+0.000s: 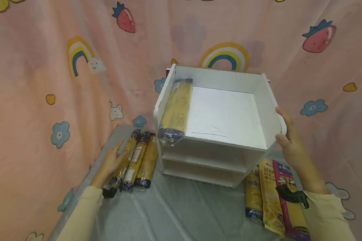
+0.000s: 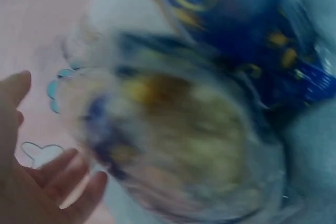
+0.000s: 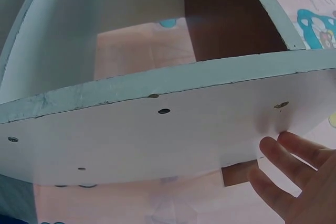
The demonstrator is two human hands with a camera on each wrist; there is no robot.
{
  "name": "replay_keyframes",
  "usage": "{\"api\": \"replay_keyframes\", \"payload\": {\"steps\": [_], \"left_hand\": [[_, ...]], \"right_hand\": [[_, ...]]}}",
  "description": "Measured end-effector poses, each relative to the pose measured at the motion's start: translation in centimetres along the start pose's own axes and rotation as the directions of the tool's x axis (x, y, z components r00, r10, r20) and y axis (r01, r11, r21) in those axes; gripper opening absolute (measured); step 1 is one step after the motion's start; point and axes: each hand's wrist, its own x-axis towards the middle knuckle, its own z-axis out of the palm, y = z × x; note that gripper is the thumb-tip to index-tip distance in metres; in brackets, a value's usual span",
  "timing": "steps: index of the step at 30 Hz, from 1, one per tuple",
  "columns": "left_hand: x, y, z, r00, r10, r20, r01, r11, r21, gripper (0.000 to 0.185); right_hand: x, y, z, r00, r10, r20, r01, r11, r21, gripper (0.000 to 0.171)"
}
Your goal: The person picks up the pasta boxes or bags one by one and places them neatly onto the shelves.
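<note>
A small white shelf unit (image 1: 226, 110) stands on the cloth, with a packet of spaghetti (image 1: 176, 110) lying along the left of its top. My right hand (image 1: 295, 147) grips the front edge of the right side panel (image 3: 131, 135), index finger and thumb at the edge. In the right wrist view, other fingertips rest against the panel's outer face. At left, my left hand (image 1: 111, 164) is spread beside the leftmost of several spaghetti packets (image 1: 129, 150). The left wrist view is blurred; a packet end (image 2: 194, 135) shows near the loosely bent fingers (image 2: 86, 195).
Right of the shelf unit lie more pasta packets: a yellow one with a blue end (image 1: 253, 194), a yellow bag (image 1: 269, 197) and a purple-edged bag (image 1: 292, 204). A grey cloth (image 1: 181, 211) covers the table. Behind hangs a pink patterned curtain (image 1: 151, 43).
</note>
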Motion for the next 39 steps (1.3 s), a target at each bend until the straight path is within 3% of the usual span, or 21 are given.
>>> {"api": "replay_keyframes", "payload": {"steps": [7, 14, 22, 35, 39], "left_hand": [[-0.2, -1.8, 1.0, 0.995, 0.006, 0.097, -0.007, 1.0, 0.013, 0.062], [-0.1, -2.4, 1.8, 0.991, -0.014, 0.133, 0.015, 1.0, -0.012, 0.064], [0.1, -2.6, 2.5, 0.992, -0.054, 0.111, 0.048, 0.997, 0.057, 0.067], [0.1, -2.1, 2.3, 0.998, -0.025, 0.051, 0.024, 0.999, 0.024, 0.062], [0.3, -2.3, 2.1, 1.0, -0.006, -0.002, 0.006, 1.0, -0.005, 0.061]], "right_hand": [[0.0, 0.0, 0.1, 1.0, -0.008, -0.018, 0.007, 1.0, -0.002, 0.066], [0.2, 0.1, 0.1, 1.0, 0.01, -0.026, -0.01, 1.0, -0.011, 0.067], [0.1, 0.2, 0.1, 0.999, 0.03, -0.015, -0.03, 0.999, -0.015, 0.068], [0.1, -0.2, 0.0, 1.0, 0.026, 0.003, -0.026, 1.0, -0.015, 0.068], [0.0, -0.3, 0.1, 0.999, 0.037, -0.002, -0.038, 0.999, -0.022, 0.068]]}}
